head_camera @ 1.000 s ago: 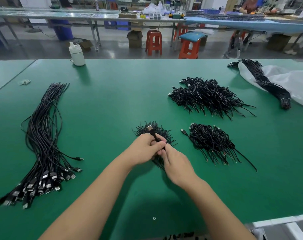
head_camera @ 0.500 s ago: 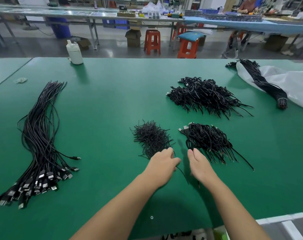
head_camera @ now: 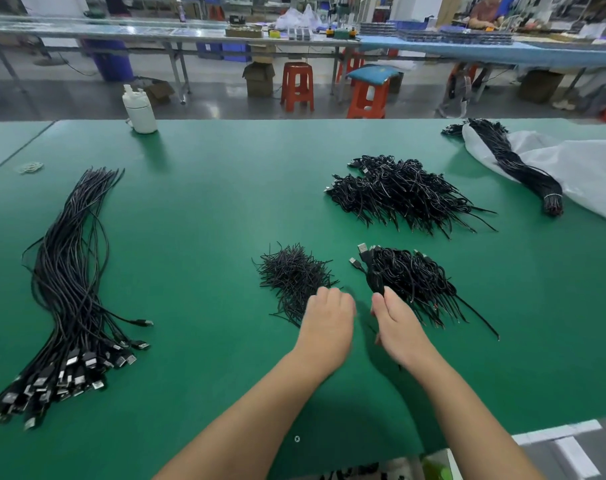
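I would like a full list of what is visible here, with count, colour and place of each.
Table: one, green, under everything.
Long cables: many, black, left.
Ties: one pile, black, centre.
Small pile: one, black coiled cables, right of ties.
Large pile: one, black, behind it.
Tied bundle: one, black, on the bag.
Bag: one, white, far right.
Bottle: one, white, far edge.
Stools: several, orange, floor behind.
Left hand: one, at the ties.
Right hand: one, pinches a black cable.

Factory floor, green workbenches (head_camera: 204, 209), cable piles (head_camera: 403, 194)
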The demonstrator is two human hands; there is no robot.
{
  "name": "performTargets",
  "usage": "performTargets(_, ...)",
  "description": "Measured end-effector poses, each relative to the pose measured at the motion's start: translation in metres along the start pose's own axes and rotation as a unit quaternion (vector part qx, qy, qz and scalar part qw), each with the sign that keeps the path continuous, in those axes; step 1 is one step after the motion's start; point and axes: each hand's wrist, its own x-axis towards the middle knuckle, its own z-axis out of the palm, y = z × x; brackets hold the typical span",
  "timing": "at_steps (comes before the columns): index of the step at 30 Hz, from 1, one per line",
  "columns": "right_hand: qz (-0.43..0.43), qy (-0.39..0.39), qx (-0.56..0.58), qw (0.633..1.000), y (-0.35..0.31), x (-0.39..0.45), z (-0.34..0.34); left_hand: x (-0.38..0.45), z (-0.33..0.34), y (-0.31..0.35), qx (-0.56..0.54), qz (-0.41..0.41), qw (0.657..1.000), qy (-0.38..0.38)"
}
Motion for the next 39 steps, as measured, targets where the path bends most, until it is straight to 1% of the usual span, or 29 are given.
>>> performTargets(1,-0.013,0.004,0.008,1.0,-0.005,-0.001,-0.003,0.003,-0.004,-0.004,-0.051,-0.044,0.997,0.029)
performTargets(3,-0.04,0.014,0.032,0.999,-0.018,-0.003,-0.007,0.01,-0.016,-0.014,-0.128,-0.117,0.984,0.042)
performTargets(4,-0.053,0.015,0.043,0.998,-0.025,-0.005,-0.008,0.013,-0.022,-0.019,-0.173,-0.155,0.971,0.051)
performTargets(6,-0.082,-0.011,0.043,0.996,-0.038,-0.009,-0.006,0.017,-0.035,-0.028,-0.294,-0.229,0.926,0.068)
performTargets(7,-0.102,-0.033,0.028,0.994,-0.043,-0.011,-0.003,0.019,-0.042,-0.032,-0.349,-0.248,0.901,0.075)
performTargets(8,-0.121,-0.054,0.008,0.991,-0.046,-0.014,0.001,0.018,-0.048,-0.035,-0.38,-0.252,0.886,0.077)
performTargets(10,-0.14,-0.089,-0.024,0.986,-0.05,-0.014,0.01,0.015,-0.06,-0.04,-0.412,-0.242,0.876,0.062)
performTargets(12,-0.125,-0.122,-0.04,0.984,-0.049,-0.012,0.017,0.008,-0.068,-0.043,-0.438,-0.229,0.868,0.038)
performTargets(14,-0.1,-0.147,-0.032,0.984,-0.047,-0.009,0.023,0.0,-0.07,-0.046,-0.445,-0.219,0.868,0.022)
performTargets(17,-0.101,-0.136,0.001,0.985,-0.05,-0.008,0.031,-0.009,-0.071,-0.049,-0.436,-0.213,0.874,0.007)
performTargets(20,-0.08,-0.086,0.036,0.992,-0.054,-0.004,0.036,-0.013,-0.075,-0.046,-0.458,-0.201,0.866,-0.007)
performTargets(21,-0.069,-0.071,0.042,0.994,-0.054,-0.003,0.036,-0.014,-0.076,-0.044,-0.446,-0.196,0.873,-0.008)
performTargets(22,-0.057,-0.065,0.045,0.995,-0.055,-0.002,0.035,-0.015,-0.077,-0.043,-0.417,-0.191,0.889,-0.008)
performTargets(23,-0.043,-0.066,0.052,0.995,-0.055,-0.001,0.035,-0.016,-0.078,-0.042,-0.367,-0.183,0.912,-0.004)
performTargets(24,-0.027,-0.073,0.066,0.995,-0.055,-0.001,0.035,-0.018,-0.08,-0.041,-0.295,-0.163,0.941,0.007)
performTargets(25,-0.009,-0.082,0.087,0.993,-0.054,0.0,0.034,-0.02,-0.084,-0.041,-0.199,-0.122,0.972,0.031)
performTargets(26,0.014,-0.093,0.114,0.989,-0.053,0.001,0.034,-0.021,-0.088,-0.042,-0.1,-0.057,0.991,0.063)
performTargets(27,0.041,-0.109,0.151,0.982,-0.052,0.003,0.033,-0.022,-0.091,-0.044,-0.017,0.023,0.995,0.098)
performTargets(28,0.065,-0.131,0.191,0.971,-0.051,0.005,0.032,-0.023,-0.093,-0.047,0.036,0.104,0.986,0.124)
performTargets(29,0.083,-0.154,0.225,0.958,-0.051,0.005,0.032,-0.023,-0.097,-0.049,0.062,0.158,0.976,0.136)
performTargets(30,0.094,-0.173,0.251,0.948,-0.05,0.006,0.031,-0.022,-0.101,-0.05,0.067,0.185,0.971,0.138)
performTargets(31,0.101,-0.184,0.271,0.939,-0.05,0.006,0.031,-0.022,-0.105,-0.05,0.06,0.196,0.969,0.136)
performTargets(33,0.104,-0.192,0.298,0.929,-0.05,0.006,0.032,-0.022,-0.109,-0.052,0.036,0.181,0.976,0.118)
performTargets(36,0.098,-0.202,0.324,0.919,-0.053,0.003,0.035,-0.024,-0.108,-0.053,0.026,0.156,0.985,0.066)
performTargets(39,0.085,-0.206,0.317,0.922,-0.057,0.001,0.038,-0.026,-0.103,-0.054,0.032,0.153,0.985,0.07)
